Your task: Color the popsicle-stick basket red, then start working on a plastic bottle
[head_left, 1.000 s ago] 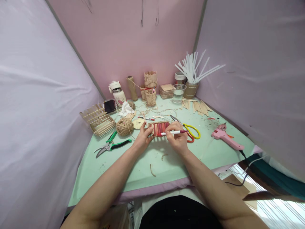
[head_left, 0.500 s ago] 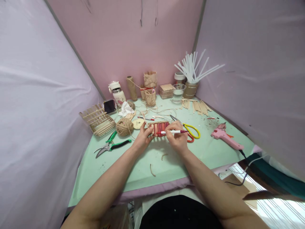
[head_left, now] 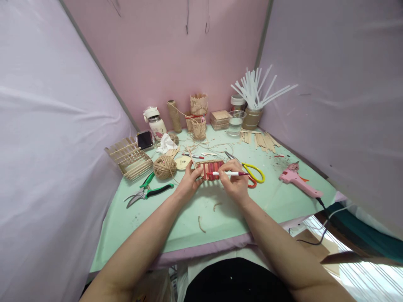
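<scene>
The left hand (head_left: 189, 181) gripped the nine o'clock end of a red striped piece (head_left: 211, 167), and the right hand (head_left: 235, 180) pinched a white pen (head_left: 231, 173) with its tip over that piece. The piece was between both hands, near the middle of the green table (head_left: 233, 220). Around it, a ball of string (head_left: 164, 167) lay at nine o'clock, a pink glue gun (head_left: 299, 181) at three, and a cup of water (head_left: 235, 126) stood at one.

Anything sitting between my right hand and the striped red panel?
Nothing visible except the marker that the right hand holds, its tip over the striped red panel. The left hand grips the panel's left end. The scissors lie partly hidden by the right hand, not in between.
</scene>
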Tool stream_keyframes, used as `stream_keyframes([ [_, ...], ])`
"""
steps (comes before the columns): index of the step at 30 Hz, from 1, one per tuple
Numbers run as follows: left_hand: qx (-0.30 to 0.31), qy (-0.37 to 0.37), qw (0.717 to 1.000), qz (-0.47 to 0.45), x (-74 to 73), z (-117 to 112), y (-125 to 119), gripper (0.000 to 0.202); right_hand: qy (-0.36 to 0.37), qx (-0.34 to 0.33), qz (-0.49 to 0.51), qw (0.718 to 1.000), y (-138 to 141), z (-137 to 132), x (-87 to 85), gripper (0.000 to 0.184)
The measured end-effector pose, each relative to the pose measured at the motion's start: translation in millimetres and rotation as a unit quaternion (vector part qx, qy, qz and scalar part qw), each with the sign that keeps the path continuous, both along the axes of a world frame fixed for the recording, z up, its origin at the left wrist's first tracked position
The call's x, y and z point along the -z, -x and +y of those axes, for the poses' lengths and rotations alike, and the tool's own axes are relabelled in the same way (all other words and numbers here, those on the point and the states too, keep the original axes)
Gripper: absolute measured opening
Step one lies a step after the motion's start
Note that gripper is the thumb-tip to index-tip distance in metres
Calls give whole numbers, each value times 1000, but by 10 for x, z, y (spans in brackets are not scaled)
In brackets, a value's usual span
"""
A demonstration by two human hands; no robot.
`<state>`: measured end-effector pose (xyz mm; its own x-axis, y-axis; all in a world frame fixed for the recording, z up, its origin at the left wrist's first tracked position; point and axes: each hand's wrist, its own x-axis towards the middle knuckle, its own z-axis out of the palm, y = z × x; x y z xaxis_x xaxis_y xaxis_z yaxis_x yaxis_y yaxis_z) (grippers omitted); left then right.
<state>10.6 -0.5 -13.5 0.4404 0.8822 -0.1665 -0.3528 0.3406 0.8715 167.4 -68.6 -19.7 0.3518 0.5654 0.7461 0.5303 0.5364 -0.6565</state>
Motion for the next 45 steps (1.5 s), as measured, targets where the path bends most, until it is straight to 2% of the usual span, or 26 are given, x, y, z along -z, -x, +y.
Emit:
stream_keyframes([
  [8,-2,0,1000,0,14,5,-6,82,11,-7,-23,1000,-12,-7,12,19],
  [17,1,-3,1000,1,2,-2,-6,84,2,2,2,1000,7,-4,-12,18],
  [23,-4,2,1000,-1,-9,-5,-13,86,3,-3,-25,1000,-4,-12,-5,18],
  [32,-1,2,1000,-2,2,-1,-7,80,4,7,5,1000,2,0,-15,18],
  [45,5,-5,1000,2,0,-1,-7,84,1,10,10,1000,7,7,-15,19],
])
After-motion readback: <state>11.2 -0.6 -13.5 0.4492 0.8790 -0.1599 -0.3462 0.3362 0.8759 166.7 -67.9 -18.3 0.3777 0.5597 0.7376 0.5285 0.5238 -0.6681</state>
